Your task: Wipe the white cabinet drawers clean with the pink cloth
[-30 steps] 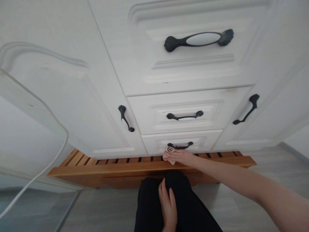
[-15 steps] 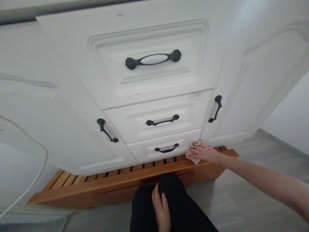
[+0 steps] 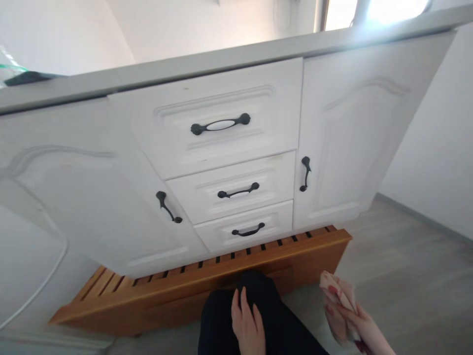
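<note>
My right hand [image 3: 360,320] grips a pink and red cloth [image 3: 337,301] over the floor at the lower right, beyond the right end of a slatted wooden bench [image 3: 221,276]. The cloth is bunched and hangs below the fingers, somewhat blurred. On the dark trousers at my knees rests my left hand [image 3: 248,320], its fingers spread and holding nothing. Behind the bench stands a white cabinet with three drawers; the top drawer [image 3: 273,118], middle drawer [image 3: 277,172] and bottom drawer [image 3: 279,214] are closed, each with a dark handle.
Closed cabinet doors flank the drawers, the left door [image 3: 84,197] and the right door [image 3: 354,148]. Above runs a grey countertop edge [image 3: 185,69] with a dark object at far left. A white cable [image 3: 55,271] hangs at the left. Grey floor [image 3: 402,256] lies right.
My right hand has drawn the cloth off the bench, down and toward me over the floor. My left hand's fingers have spread more. The view has tilted up, showing the countertop and a window.
</note>
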Tool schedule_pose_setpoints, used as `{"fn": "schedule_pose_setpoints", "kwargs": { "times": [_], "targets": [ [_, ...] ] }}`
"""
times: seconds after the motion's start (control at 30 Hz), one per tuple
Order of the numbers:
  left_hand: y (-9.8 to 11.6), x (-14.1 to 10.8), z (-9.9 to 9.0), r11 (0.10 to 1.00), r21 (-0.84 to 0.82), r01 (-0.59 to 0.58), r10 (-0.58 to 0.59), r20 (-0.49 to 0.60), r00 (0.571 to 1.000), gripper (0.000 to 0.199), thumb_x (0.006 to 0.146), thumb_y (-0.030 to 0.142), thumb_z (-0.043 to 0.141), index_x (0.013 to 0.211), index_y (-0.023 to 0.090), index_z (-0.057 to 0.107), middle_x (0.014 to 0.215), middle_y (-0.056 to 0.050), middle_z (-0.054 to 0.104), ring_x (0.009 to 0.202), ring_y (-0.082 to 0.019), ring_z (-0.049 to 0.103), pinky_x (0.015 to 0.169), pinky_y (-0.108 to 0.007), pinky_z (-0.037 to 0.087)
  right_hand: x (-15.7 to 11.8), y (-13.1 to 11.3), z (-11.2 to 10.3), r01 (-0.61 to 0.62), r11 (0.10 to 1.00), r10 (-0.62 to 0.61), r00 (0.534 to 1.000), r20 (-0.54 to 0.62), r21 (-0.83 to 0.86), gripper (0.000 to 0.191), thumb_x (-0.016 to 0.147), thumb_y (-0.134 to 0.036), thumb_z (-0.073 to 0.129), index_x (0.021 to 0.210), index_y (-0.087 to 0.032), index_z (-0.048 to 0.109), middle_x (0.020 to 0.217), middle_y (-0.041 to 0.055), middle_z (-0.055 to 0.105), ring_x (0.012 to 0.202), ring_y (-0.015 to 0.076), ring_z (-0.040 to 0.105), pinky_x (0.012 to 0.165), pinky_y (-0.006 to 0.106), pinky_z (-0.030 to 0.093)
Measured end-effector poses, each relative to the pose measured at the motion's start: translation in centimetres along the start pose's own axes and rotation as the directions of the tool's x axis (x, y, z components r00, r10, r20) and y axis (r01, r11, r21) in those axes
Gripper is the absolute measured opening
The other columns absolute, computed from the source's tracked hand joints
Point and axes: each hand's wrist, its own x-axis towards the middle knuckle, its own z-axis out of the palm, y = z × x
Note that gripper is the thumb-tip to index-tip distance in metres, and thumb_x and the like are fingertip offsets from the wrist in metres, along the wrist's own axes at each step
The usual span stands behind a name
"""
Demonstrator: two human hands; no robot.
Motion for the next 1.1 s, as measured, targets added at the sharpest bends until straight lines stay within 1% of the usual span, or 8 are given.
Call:
{"fn": "schedule_pose_setpoints", "kwargs": {
  "times": [0.1, 0.2, 0.33, 0.4, 0.47, 0.63, 0.77, 1.1],
  "targets": [
    [6.3, -1.8, -0.4, 0.982, -0.135, -0.131, 0.156, 0.198, 0.968, 0.045, 0.095, 0.032, 0.045, 0.139, 0.027, 0.056, 0.156, -0.011, 0.037, 0.148, -0.029, 0.031, 0.124, -0.052, 0.025, -4.3, -2.1, 0.6, -0.141, 0.955, 0.132, 0.990, 0.053, 0.261, 0.073, 0.062, -0.039, 0.087, 0.129, -0.025, 0.063, 0.112, 0.0066, 0.078, 0.105, 0.0298, 0.073, 0.090, 0.038, 0.059],
    [12.3, -3.1, -0.2, 0.910, -0.407, 0.081, 0.135, 0.475, 0.869, 0.046, 0.091, 0.038, 0.058, 0.135, 0.028, 0.059, 0.157, -0.009, 0.037, 0.149, -0.027, 0.031, 0.125, -0.046, 0.024, -6.8, -5.8, 2.2, -0.202, 0.890, 0.151, 0.977, 0.154, 0.409, 0.066, 0.069, -0.040, 0.084, 0.131, -0.025, 0.063, 0.121, 0.0057, 0.074, 0.115, 0.0261, 0.069, 0.097, 0.035, 0.056],
    [17.0, -3.2, -0.1, 0.396, -0.612, 0.684, -0.005, 0.744, 0.668, 0.066, 0.084, 0.067, 0.061, 0.130, 0.020, 0.062, 0.141, -0.014, 0.057, 0.139, -0.031, 0.046, 0.118, -0.045, 0.036, -8.8, -8.9, 4.2, -0.243, 0.839, 0.107, 0.951, 0.291, 0.487, 0.058, 0.071, -0.053, 0.082, 0.120, -0.023, 0.071, 0.120, 0.0064, 0.075, 0.115, 0.0275, 0.068, 0.102, 0.039, 0.054],
    [17.9, -3.1, -0.6, 0.168, -0.601, 0.781, 0.058, 0.797, 0.601, 0.073, 0.084, 0.072, 0.057, 0.134, 0.019, 0.057, 0.137, -0.014, 0.060, 0.137, -0.032, 0.049, 0.117, -0.045, 0.038, -9.6, -9.0, 5.0, -0.350, 0.862, 0.217, 0.908, 0.357, 0.366, 0.060, 0.065, -0.054, 0.086, 0.111, -0.017, 0.075, 0.109, 0.0112, 0.078, 0.110, 0.0318, 0.070, 0.101, 0.043, 0.055],
    [18.2, -3.4, -1.2, 0.143, -0.639, 0.756, 0.088, 0.769, 0.634, 0.078, 0.084, 0.071, 0.059, 0.144, 0.021, 0.047, 0.148, -0.012, 0.053, 0.141, -0.029, 0.045, 0.118, -0.040, 0.037, -10.3, -8.5, 5.9, -0.338, 0.900, 0.234, 0.907, 0.350, 0.276, 0.060, 0.063, -0.055, 0.087, 0.107, -0.015, 0.076, 0.109, 0.0126, 0.077, 0.113, 0.0331, 0.069, 0.103, 0.044, 0.053],
    [17.8, -5.3, -1.2, 0.472, -0.652, 0.593, -0.081, 0.638, 0.766, 0.105, 0.078, 0.082, 0.055, 0.156, 0.018, 0.025, 0.167, -0.009, 0.023, 0.153, -0.023, 0.026, 0.122, -0.027, 0.028, -12.0, -6.5, 8.0, 0.002, 0.984, -0.034, 0.983, 0.178, 0.178, 0.065, 0.063, -0.058, 0.086, 0.118, -0.026, 0.073, 0.143, 0.0036, 0.060, 0.141, 0.0283, 0.046, 0.119, 0.040, 0.036],
    [17.9, -6.2, -0.9, 0.622, -0.646, 0.442, -0.082, 0.508, 0.857, 0.095, 0.085, 0.078, 0.044, 0.155, 0.016, 0.026, 0.167, -0.009, 0.023, 0.153, -0.019, 0.025, 0.121, -0.024, 0.027, -12.4, -5.4, 8.1, 0.042, 0.993, -0.065, 0.976, 0.206, 0.114, 0.062, 0.076, -0.065, 0.073, 0.123, -0.025, 0.071, 0.147, 0.0058, 0.057, 0.145, 0.0276, 0.041, 0.119, 0.041, 0.037],
    [17.4, -5.0, -1.6, 0.442, -0.698, 0.564, -0.058, 0.605, 0.794, 0.079, 0.078, 0.078, 0.060, 0.133, 0.021, 0.062, 0.154, -0.009, 0.047, 0.146, -0.029, 0.039, 0.122, -0.037, 0.032, -11.0, -5.0, 8.0, 0.338, 0.906, -0.332, 0.941, 0.068, -0.256, 0.122, 0.061, -0.063, 0.077, 0.156, -0.014, 0.020, 0.155, 0.0221, 0.041, 0.147, 0.0340, 0.037, 0.118, 0.045, 0.035]
  ]
}}
